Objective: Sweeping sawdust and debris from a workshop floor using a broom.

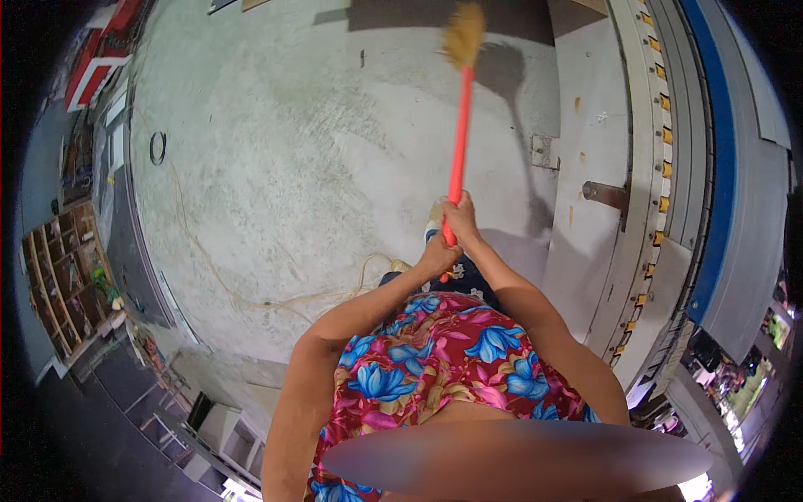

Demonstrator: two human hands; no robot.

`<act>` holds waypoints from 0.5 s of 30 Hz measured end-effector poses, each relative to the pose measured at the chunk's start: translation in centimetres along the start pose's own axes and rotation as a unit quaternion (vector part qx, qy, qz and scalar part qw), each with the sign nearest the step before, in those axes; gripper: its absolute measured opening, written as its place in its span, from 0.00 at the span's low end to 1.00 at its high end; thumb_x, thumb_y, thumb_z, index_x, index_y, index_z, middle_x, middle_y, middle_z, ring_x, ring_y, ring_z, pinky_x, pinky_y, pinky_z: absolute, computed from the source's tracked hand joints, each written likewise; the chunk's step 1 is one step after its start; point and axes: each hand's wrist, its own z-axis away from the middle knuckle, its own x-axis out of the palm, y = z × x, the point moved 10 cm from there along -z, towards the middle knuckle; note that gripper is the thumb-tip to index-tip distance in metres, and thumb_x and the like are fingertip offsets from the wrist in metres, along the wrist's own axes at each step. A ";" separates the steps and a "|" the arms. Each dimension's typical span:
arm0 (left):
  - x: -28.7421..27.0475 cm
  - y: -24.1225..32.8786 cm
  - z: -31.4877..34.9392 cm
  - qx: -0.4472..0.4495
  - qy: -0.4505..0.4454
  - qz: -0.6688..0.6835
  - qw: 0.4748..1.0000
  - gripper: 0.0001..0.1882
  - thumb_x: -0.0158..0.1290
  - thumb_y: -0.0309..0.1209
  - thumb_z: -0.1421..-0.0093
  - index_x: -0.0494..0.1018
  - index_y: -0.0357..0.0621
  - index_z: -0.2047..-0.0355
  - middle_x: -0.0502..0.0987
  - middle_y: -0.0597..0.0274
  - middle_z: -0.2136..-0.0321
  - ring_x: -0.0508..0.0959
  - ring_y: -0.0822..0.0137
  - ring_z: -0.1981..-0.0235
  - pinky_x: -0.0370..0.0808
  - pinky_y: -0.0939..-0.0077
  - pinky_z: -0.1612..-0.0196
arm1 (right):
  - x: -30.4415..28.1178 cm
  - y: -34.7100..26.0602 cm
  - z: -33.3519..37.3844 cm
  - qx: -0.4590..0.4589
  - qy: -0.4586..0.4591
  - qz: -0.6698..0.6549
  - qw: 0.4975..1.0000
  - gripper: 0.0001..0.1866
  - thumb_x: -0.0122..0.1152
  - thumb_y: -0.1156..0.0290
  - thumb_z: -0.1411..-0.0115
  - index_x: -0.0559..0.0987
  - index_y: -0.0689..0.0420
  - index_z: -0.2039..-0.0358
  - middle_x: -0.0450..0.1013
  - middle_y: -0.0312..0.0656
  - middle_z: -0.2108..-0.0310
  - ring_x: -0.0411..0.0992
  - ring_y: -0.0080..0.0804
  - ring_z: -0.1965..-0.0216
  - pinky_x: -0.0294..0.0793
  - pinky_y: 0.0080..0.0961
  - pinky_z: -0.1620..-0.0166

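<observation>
- Broom, long red plastic stick with straw-coloured bristle head, looks light and stiff.
- Right hand and left hand, fingers wrapped tight, grip the stick's near end.

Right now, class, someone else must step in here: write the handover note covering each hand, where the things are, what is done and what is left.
Left hand: shut on the lower end of the broom handle.
Right hand: shut on the handle just above it.
Broom head: out ahead on the concrete floor, near the far edge.
Cord: loose on the floor to the left; a ring lies farther off.
Done: cannot tell how much is swept.
Left: the floor around cord and ring.
</observation>
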 end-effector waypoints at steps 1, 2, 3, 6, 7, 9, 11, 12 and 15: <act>1.0 -0.6 -0.5 -0.013 -0.035 -0.017 0.999 0.09 0.46 0.29 0.56 0.65 0.38 0.74 0.67 0.64 0.86 0.68 0.71 0.86 0.64 0.78 0.83 | -1.8 -0.7 0.4 -0.015 0.053 0.016 0.998 0.10 0.47 0.76 0.57 0.62 0.64 0.73 0.65 0.40 0.85 0.65 0.28 0.88 0.67 0.24 0.86; 2.3 -0.6 -0.8 -0.030 -0.086 0.010 0.996 0.07 0.45 0.30 0.55 0.65 0.39 0.77 0.67 0.64 0.86 0.67 0.72 0.88 0.63 0.78 0.85 | -3.0 -0.3 0.1 -0.013 0.060 0.013 0.998 0.10 0.47 0.76 0.57 0.62 0.64 0.73 0.65 0.40 0.85 0.65 0.28 0.88 0.67 0.24 0.86; 2.6 -0.5 -1.7 -0.031 -0.088 0.008 0.996 0.07 0.45 0.30 0.55 0.65 0.39 0.77 0.67 0.64 0.86 0.67 0.72 0.88 0.63 0.78 0.85 | -5.3 1.1 -0.3 0.021 0.125 0.029 0.992 0.08 0.46 0.77 0.57 0.62 0.64 0.74 0.65 0.41 0.86 0.65 0.29 0.88 0.67 0.24 0.86; 4.7 -2.2 -4.6 -0.120 -0.168 0.081 0.975 0.08 0.48 0.32 0.55 0.65 0.40 0.81 0.66 0.63 0.88 0.65 0.72 0.90 0.62 0.78 0.88 | -8.0 4.9 -2.5 0.121 0.154 -0.006 0.981 0.05 0.46 0.78 0.57 0.64 0.64 0.78 0.64 0.42 0.88 0.64 0.29 0.89 0.66 0.24 0.86; 4.6 -2.3 -5.6 -0.119 -0.169 0.080 0.975 0.08 0.48 0.32 0.55 0.65 0.40 0.81 0.66 0.63 0.88 0.65 0.72 0.90 0.62 0.78 0.88 | -7.2 6.5 -3.4 0.185 0.118 -0.058 0.974 0.03 0.46 0.78 0.57 0.65 0.63 0.80 0.63 0.42 0.89 0.63 0.29 0.90 0.65 0.25 0.87; 3.6 -3.8 -7.3 -0.164 -0.100 0.054 0.980 0.08 0.48 0.32 0.56 0.65 0.41 0.83 0.65 0.64 0.88 0.65 0.71 0.91 0.62 0.78 0.89 | -6.9 8.3 -5.8 0.204 0.105 -0.033 0.973 0.04 0.47 0.78 0.58 0.65 0.63 0.86 0.64 0.42 0.89 0.63 0.30 0.89 0.66 0.25 0.86; 3.9 -3.3 -7.1 -0.149 -0.071 0.071 0.984 0.08 0.47 0.31 0.56 0.66 0.40 0.85 0.66 0.62 0.89 0.65 0.71 0.91 0.62 0.78 0.89 | -5.0 9.2 -8.2 0.164 0.002 0.091 0.982 0.04 0.47 0.77 0.57 0.65 0.64 0.81 0.64 0.41 0.88 0.64 0.28 0.88 0.66 0.24 0.86; 2.7 -2.7 -6.4 -0.109 -0.020 0.111 0.988 0.08 0.46 0.30 0.56 0.66 0.39 0.85 0.66 0.62 0.89 0.66 0.70 0.91 0.63 0.78 0.88 | -3.6 8.4 -7.6 0.165 -0.002 0.091 0.982 0.04 0.47 0.77 0.57 0.65 0.64 0.81 0.64 0.41 0.88 0.64 0.28 0.88 0.66 0.24 0.86; 0.3 -1.6 -3.9 -0.038 0.046 0.102 0.993 0.07 0.46 0.29 0.55 0.66 0.37 0.82 0.67 0.61 0.88 0.67 0.71 0.89 0.65 0.78 0.87 | 0.5 3.6 -4.5 0.099 -0.058 0.085 0.990 0.06 0.47 0.77 0.55 0.64 0.63 0.74 0.64 0.39 0.87 0.64 0.25 0.88 0.66 0.22 0.86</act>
